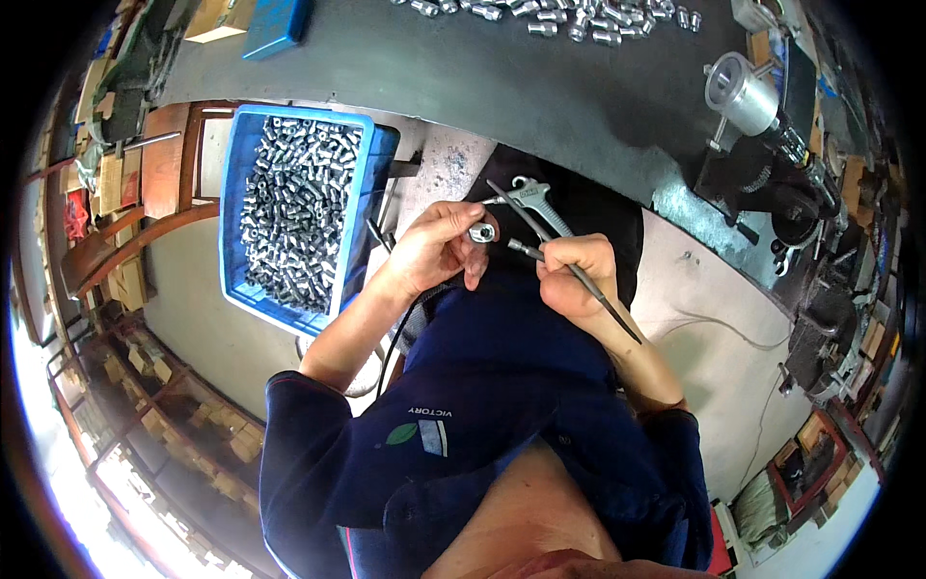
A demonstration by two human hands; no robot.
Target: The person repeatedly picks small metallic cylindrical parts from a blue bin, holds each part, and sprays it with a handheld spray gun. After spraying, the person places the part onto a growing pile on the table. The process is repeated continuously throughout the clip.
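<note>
My left hand (434,249) pinches a small silver metal fitting (481,233) between thumb and fingers, its open end turned to the right. My right hand (577,273) grips a thin dark rod-like tool (569,265) that runs diagonally through the fist, along with a grey air blow gun (536,200) whose short nozzle tip (522,250) points at the fitting from a small gap away. Both hands are held over my lap, in front of the dark workbench (540,87).
A blue plastic crate (236,193) full of several small metal fittings stands at my left. More finished fittings (569,19) lie on the bench's far side. A metal machine with a round silver head (738,92) is at right. Wooden shelving runs along the left.
</note>
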